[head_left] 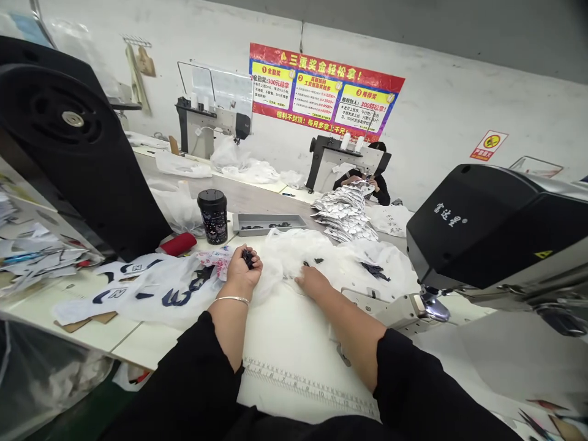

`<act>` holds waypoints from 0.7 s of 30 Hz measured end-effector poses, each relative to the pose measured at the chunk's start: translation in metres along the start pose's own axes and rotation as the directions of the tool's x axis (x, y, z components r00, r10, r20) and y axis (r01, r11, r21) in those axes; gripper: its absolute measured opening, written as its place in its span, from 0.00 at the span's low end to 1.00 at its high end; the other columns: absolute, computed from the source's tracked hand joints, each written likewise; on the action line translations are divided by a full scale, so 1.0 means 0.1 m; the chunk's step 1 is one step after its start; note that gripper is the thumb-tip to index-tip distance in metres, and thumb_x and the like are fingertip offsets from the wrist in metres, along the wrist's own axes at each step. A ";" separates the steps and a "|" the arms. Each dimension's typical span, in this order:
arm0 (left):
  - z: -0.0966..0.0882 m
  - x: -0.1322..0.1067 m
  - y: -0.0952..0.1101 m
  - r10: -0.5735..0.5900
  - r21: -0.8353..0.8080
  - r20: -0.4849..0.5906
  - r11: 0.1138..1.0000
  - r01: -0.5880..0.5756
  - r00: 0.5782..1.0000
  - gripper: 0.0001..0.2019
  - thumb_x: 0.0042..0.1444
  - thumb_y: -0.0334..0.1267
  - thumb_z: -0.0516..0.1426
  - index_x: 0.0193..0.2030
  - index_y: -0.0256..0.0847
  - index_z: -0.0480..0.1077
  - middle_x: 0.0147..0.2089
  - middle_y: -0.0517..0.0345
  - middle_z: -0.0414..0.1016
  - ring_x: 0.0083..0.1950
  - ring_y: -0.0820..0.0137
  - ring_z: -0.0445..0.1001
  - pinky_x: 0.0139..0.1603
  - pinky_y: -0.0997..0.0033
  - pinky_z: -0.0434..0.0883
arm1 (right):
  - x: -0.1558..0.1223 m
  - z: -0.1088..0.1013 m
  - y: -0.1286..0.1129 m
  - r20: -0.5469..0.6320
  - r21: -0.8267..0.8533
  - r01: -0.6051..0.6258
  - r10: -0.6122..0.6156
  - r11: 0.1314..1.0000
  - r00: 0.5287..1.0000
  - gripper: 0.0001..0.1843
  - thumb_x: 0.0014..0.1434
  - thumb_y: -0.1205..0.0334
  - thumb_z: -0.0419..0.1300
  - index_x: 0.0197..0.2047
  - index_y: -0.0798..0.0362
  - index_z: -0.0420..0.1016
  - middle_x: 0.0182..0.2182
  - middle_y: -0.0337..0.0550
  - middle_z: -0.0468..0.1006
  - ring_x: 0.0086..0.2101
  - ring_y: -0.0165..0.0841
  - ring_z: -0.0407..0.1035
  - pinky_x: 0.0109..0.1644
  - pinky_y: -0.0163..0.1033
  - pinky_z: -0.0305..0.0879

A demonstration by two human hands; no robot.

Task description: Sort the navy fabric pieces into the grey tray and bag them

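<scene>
1. The left hand (241,274), wearing a silver bangle (232,300), pinches a small cluster of dark pieces (248,258) above the white fabric (294,263).
2. The right hand (313,282) lies with its fingers spread on that fabric, near the sewing machine (491,229) at the table's (131,343) right side.
3. Toward the far edge of the table stand a black tumbler (212,215), a grey tray (269,223) holding dark pieces, and a stack of silver packets (344,214).
4. White panels printed with navy characters (156,293) lie left of the hands.
5. Across the table, a co-worker (362,182) sits behind another sewing machine (346,160).
</scene>
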State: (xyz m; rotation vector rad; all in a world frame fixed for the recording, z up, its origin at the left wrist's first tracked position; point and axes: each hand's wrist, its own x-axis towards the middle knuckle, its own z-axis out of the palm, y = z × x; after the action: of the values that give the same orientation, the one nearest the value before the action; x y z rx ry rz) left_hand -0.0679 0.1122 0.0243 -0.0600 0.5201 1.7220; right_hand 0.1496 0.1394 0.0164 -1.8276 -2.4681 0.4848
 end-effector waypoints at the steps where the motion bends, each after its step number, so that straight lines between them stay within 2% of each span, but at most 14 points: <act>1: -0.01 0.02 0.00 0.006 0.010 -0.008 1.000 -0.006 1.000 0.08 0.58 0.34 0.56 0.28 0.39 0.63 0.21 0.65 0.63 0.16 0.79 0.59 0.14 0.81 0.54 | -0.05 -0.02 0.04 0.014 -0.018 0.003 -0.003 1.000 1.000 0.23 0.67 0.50 0.59 0.59 0.53 0.69 0.55 0.49 0.73 0.51 0.41 0.70 0.55 0.53 0.69; 3: -0.01 0.04 0.00 0.014 0.026 -0.015 1.000 -0.013 1.000 0.08 0.59 0.34 0.55 0.28 0.40 0.63 0.21 0.65 0.62 0.16 0.79 0.59 0.13 0.81 0.54 | -0.22 -0.06 0.11 0.019 -0.042 0.031 -0.030 0.999 0.999 0.20 0.69 0.51 0.56 0.58 0.53 0.69 0.51 0.48 0.74 0.48 0.39 0.71 0.53 0.51 0.69; 6: 0.03 0.02 0.03 0.002 0.048 0.005 0.999 -0.003 1.000 0.09 0.61 0.36 0.53 0.28 0.40 0.62 0.20 0.66 0.61 0.16 0.79 0.59 0.13 0.82 0.54 | -0.57 -0.12 0.21 0.002 -0.081 0.077 -0.077 0.994 0.997 0.21 0.71 0.57 0.49 0.64 0.46 0.66 0.51 0.48 0.72 0.48 0.40 0.70 0.50 0.47 0.68; 9: 0.15 -0.14 0.07 -0.032 0.071 0.076 0.997 0.027 0.997 0.11 0.63 0.38 0.51 0.28 0.41 0.61 0.20 0.66 0.60 0.16 0.80 0.59 0.13 0.83 0.55 | -0.93 -0.11 0.28 0.026 -0.106 0.151 -0.149 0.983 0.988 0.25 0.69 0.61 0.48 0.66 0.36 0.65 0.50 0.47 0.72 0.48 0.43 0.68 0.47 0.44 0.65; 11: 0.25 -0.31 0.03 -0.078 0.104 0.145 0.993 0.063 0.986 0.12 0.64 0.39 0.51 0.28 0.41 0.61 0.21 0.66 0.59 0.17 0.81 0.58 0.14 0.84 0.55 | -1.13 -0.06 0.31 0.059 -0.105 0.219 -0.214 0.970 0.975 0.24 0.67 0.61 0.50 0.64 0.35 0.69 0.49 0.46 0.73 0.50 0.44 0.67 0.47 0.44 0.64; 14: 0.35 -0.59 -0.23 -0.205 0.224 0.211 0.962 0.157 0.956 0.13 0.63 0.40 0.56 0.28 0.40 0.61 0.21 0.67 0.58 0.17 0.82 0.56 0.14 0.86 0.54 | -1.32 0.02 0.31 0.077 -0.089 0.288 -0.281 0.954 0.957 0.21 0.66 0.57 0.54 0.60 0.38 0.73 0.47 0.47 0.74 0.51 0.46 0.65 0.51 0.46 0.62; 17: 0.33 -0.78 -0.65 -0.358 0.424 0.180 0.869 0.256 0.916 0.13 0.59 0.39 0.62 0.27 0.39 0.63 0.20 0.67 0.56 0.16 0.81 0.54 0.13 0.84 0.50 | -1.39 0.03 0.28 0.066 -0.061 0.304 -0.300 0.951 0.952 0.20 0.65 0.54 0.55 0.58 0.42 0.76 0.46 0.48 0.74 0.51 0.46 0.64 0.56 0.49 0.59; 19: 0.26 -0.82 -0.89 -0.405 0.559 0.133 0.784 0.269 0.905 0.13 0.55 0.38 0.65 0.26 0.39 0.65 0.19 0.65 0.60 0.15 0.80 0.54 0.13 0.82 0.48 | -1.40 0.01 0.26 0.069 -0.031 0.292 -0.289 0.956 0.955 0.18 0.64 0.51 0.56 0.54 0.44 0.79 0.46 0.49 0.74 0.50 0.47 0.65 0.57 0.51 0.59; 21: 0.16 -0.76 -1.03 -0.392 0.669 0.083 0.704 0.240 0.916 0.13 0.52 0.35 0.66 0.25 0.39 0.66 0.18 0.64 0.61 0.14 0.79 0.55 0.13 0.79 0.46 | -1.40 -0.01 0.24 0.083 0.013 0.263 -0.264 0.965 0.961 0.20 0.63 0.46 0.58 0.51 0.46 0.80 0.47 0.50 0.74 0.49 0.48 0.66 0.55 0.50 0.60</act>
State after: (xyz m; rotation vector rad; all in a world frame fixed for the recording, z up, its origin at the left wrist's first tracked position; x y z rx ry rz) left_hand 0.0504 0.0612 0.0311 0.5133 0.8635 1.1097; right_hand 0.2151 0.0148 0.0329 -1.4721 -2.7095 0.5570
